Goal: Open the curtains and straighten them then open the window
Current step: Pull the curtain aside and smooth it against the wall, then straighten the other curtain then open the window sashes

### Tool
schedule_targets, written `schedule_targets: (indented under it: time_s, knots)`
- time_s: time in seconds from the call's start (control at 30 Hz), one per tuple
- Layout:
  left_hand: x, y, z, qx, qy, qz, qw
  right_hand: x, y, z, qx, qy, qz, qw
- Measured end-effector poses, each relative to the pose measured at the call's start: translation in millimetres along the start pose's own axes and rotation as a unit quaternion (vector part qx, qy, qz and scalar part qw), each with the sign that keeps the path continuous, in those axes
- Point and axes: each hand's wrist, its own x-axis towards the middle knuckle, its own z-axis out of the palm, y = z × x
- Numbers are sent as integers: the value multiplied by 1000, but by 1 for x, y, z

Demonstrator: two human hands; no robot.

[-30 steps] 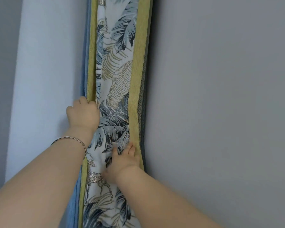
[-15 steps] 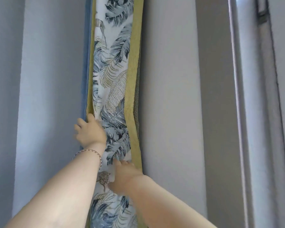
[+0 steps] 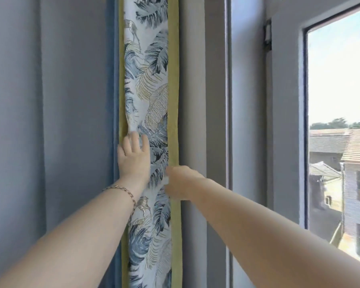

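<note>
The curtain (image 3: 152, 84) hangs gathered in a narrow upright strip, white with blue and gold leaf prints and yellow-green borders. My left hand (image 3: 134, 159), a chain bracelet on its wrist, lies flat with fingers spread on the curtain's left side. My right hand (image 3: 180, 181) is closed on the curtain's right yellow border, a little lower. The window (image 3: 339, 113) is at the right, its grey frame around a pane that shows roofs and sky; I cannot tell a handle.
A plain grey-blue wall (image 3: 50, 121) fills the left. Grey vertical frame posts (image 3: 229, 100) stand between the curtain and the pane. A dark hinge-like fitting (image 3: 267, 38) sits on the window frame near the top.
The view has swung right, bringing the window pane into sight. My left hand went from curled on the curtain's left edge to flat with fingers spread. My right hand shifted onto the right border.
</note>
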Motion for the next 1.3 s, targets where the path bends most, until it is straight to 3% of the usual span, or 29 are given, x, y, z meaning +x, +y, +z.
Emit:
schedule_targets:
  time_s: [0.1, 0.23, 0.3, 0.4, 0.5, 0.67, 0.8, 0.9, 1.07, 1.13, 1.17, 1.3]
  knots:
    - [-17, 22, -8, -75, -140, 25, 987, -14, 14, -1, -16, -13, 0, 1000]
    - [-54, 42, -22, -241, -391, 54, 887, -47, 34, 1, -27, -53, 69, 996]
    - [-76, 53, -33, -241, -437, 97, 861, -75, 43, -3, -1, -39, 109, 993]
    - [-159, 106, -107, -236, -451, 163, 845, -198, 89, -23, -21, -35, 157, 987]
    - [-192, 133, -121, -238, -429, 250, 835, -253, 105, -20, -35, -24, 229, 973]
    - [-255, 170, -161, -207, -335, 389, 833, -357, 102, -22, -27, -5, 335, 942]
    - [-315, 206, -207, -247, -297, 483, 786, -451, 97, -27, -41, -2, 414, 909]
    - [-371, 237, -261, -286, -284, 549, 732, -538, 98, -42, -74, 7, 489, 869]
    - [-451, 281, -341, -325, -263, 610, 673, -657, 93, -72, -78, 22, 579, 811]
    - [-488, 297, -384, -335, -264, 638, 641, -719, 93, -89, -88, 46, 631, 769]
    - [-540, 317, -445, -356, -267, 661, 604, -795, 84, -110, -108, 58, 677, 726]
    - [-580, 339, -489, -381, -233, 668, 595, -872, 82, -129, -120, 82, 727, 671]
